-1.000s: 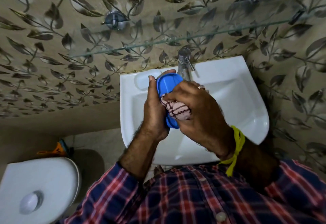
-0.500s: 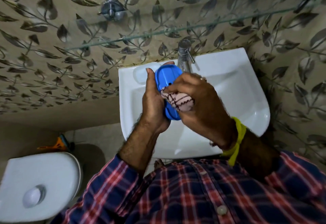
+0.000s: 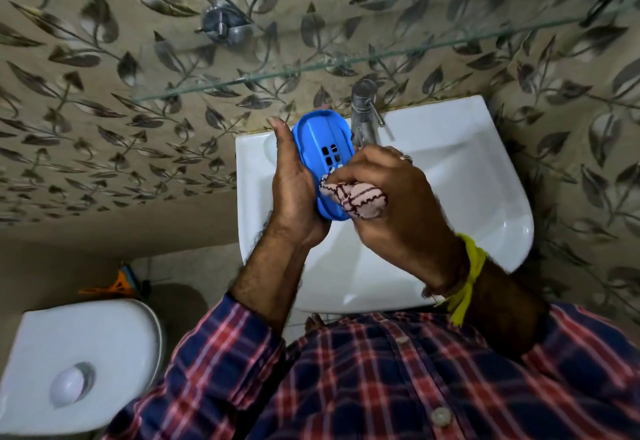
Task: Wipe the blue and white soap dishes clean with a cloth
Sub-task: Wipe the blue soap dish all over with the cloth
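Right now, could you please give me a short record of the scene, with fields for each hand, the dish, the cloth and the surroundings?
left hand: left hand grips the blue soap dish along its edge, tilted over the sink
right hand: right hand holds the bunched cloth against the dish's lower part
dish: drain holes visible near its middle
white dish: not in view
surroundings: tap behind the dish, glass shelf above, toilet tank lower left
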